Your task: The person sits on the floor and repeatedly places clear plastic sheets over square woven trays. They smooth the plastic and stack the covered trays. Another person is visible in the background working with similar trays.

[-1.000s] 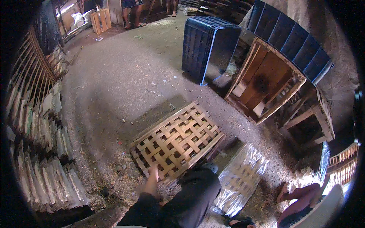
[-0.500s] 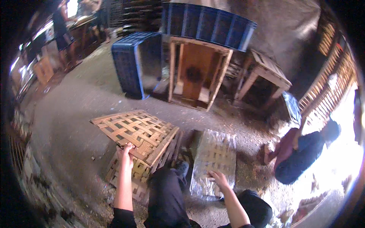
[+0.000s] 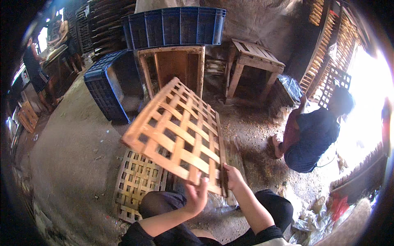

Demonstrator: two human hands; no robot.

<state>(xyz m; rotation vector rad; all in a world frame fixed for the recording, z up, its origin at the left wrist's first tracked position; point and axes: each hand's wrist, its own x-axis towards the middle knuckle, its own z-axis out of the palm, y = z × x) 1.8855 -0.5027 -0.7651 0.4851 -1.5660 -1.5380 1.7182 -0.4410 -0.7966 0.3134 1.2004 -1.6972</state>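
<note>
A flat woven bamboo tray point(image 3: 180, 148), an open lattice in a light wooden frame, is tilted up in front of me. My left hand point(image 3: 196, 197) grips its near edge, thumb up against the slats. At the right end of that edge, my right hand point(image 3: 234, 178) has its fingers closed on the frame. Below to the left lie other woven trays point(image 3: 137, 180) in a stack, partly covered by the raised one. Clear plastic sheeting point(image 3: 221, 203) shows between my knees, largely hidden behind my hands and the tray.
Ahead stand a wooden crate point(image 3: 201, 69), a blue plastic crate point(image 3: 174, 28) on top of it and another blue crate point(image 3: 104, 90) on its side. A wooden stool point(image 3: 258, 59) is farther right. A crouching person point(image 3: 312, 137) is at the right, near loose plastic point(image 3: 312, 217).
The tray has been lifted off the left stack and swung right, up in front of me. My right hand has left the plastic-covered tray and taken hold of the raised one.
</note>
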